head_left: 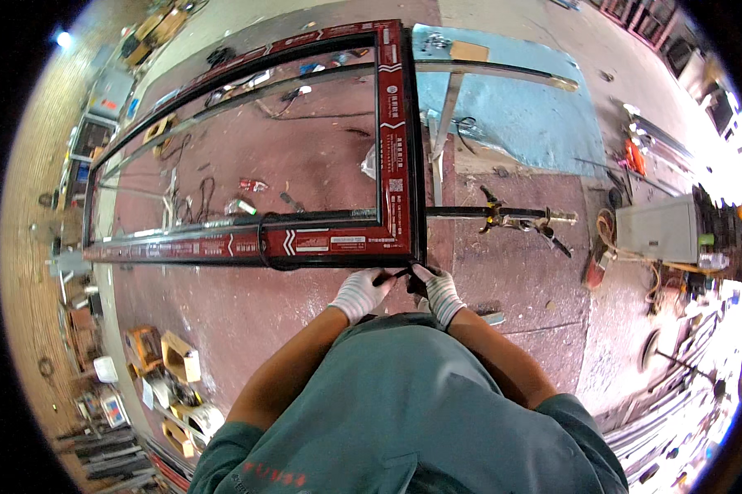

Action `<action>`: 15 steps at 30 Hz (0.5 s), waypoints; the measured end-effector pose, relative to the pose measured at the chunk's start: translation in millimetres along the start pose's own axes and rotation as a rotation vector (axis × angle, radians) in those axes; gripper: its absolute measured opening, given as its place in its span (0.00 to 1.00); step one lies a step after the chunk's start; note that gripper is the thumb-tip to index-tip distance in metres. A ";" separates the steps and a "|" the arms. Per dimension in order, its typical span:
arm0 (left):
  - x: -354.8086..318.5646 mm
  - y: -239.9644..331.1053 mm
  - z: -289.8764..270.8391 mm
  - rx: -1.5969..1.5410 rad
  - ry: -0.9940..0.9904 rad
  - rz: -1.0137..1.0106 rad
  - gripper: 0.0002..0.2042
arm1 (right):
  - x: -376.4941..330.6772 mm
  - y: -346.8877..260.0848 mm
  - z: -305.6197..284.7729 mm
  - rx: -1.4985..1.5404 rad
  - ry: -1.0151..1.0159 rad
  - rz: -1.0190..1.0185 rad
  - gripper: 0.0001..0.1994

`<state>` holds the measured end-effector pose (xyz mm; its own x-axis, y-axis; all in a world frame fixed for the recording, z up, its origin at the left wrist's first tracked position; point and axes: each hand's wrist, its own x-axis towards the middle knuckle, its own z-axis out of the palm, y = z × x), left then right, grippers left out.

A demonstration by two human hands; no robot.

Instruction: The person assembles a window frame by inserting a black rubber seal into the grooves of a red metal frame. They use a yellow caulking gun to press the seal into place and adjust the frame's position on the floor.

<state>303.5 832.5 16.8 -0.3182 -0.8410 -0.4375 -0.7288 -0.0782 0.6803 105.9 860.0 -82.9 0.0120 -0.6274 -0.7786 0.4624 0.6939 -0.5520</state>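
A large rectangular window frame (394, 123) with dark red film and black edges lies raised in front of me. At its near right corner both hands work close together in white knit gloves. Fingers closed, my left hand (359, 295) pinches a thin black strip (402, 272) just below the corner. My right hand (438, 292) is closed at the same corner, thumb against the black edge, gripping the strip; its far fingers are hidden. Left of the hands, a loop of black strip (264, 239) hangs around the frame's near side.
Metal support bars (494, 70) extend right from under the frame, one carrying a clamp (503, 219). Blue sheeting (527, 115) covers the floor at the far right. A pale cabinet (658, 230) stands at right; cardboard boxes (179, 357) sit at lower left. Cables and scraps litter the floor.
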 end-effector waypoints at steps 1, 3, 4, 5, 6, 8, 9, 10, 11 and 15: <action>-7.2 -10.8 -9.2 0.033 0.029 0.071 0.21 | -7.2 -2.7 6.0 0.063 0.013 -0.014 0.10; -25.5 -14.9 -44.1 0.070 -0.080 0.024 0.21 | -33.1 -15.5 22.7 0.187 0.042 -0.038 0.08; -32.6 -15.1 -63.2 0.095 -0.137 0.007 0.21 | -29.5 -8.9 21.8 0.196 0.083 -0.098 0.08; -38.4 -22.4 -81.1 0.151 -0.158 0.021 0.20 | -22.3 1.6 20.1 0.205 0.122 -0.156 0.07; -43.1 -33.6 -98.4 0.203 -0.175 0.032 0.19 | -22.5 4.7 25.1 0.207 0.161 -0.209 0.07; -50.1 -44.7 -123.2 0.236 -0.156 0.040 0.18 | -21.6 13.2 27.8 0.230 0.167 -0.257 0.06; -51.6 -46.3 -132.6 0.216 -0.119 0.040 0.18 | -15.7 19.0 25.4 0.202 0.195 -0.283 0.06; -51.3 -46.1 -139.5 0.195 -0.084 0.041 0.18 | -10.8 25.6 22.5 0.173 0.224 -0.308 0.07; -51.7 -45.8 -142.6 0.198 -0.049 0.024 0.16 | -12.3 25.4 27.5 0.208 0.230 -0.323 0.07; -45.4 -42.9 -143.7 0.190 -0.055 0.072 0.17 | -17.3 18.2 42.7 0.246 0.307 -0.344 0.07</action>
<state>436.4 797.2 92.0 -0.4029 -0.8097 -0.4266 -0.8023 0.0882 0.5903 152.0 868.4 -66.7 -0.4203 -0.6465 -0.6368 0.5891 0.3394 -0.7334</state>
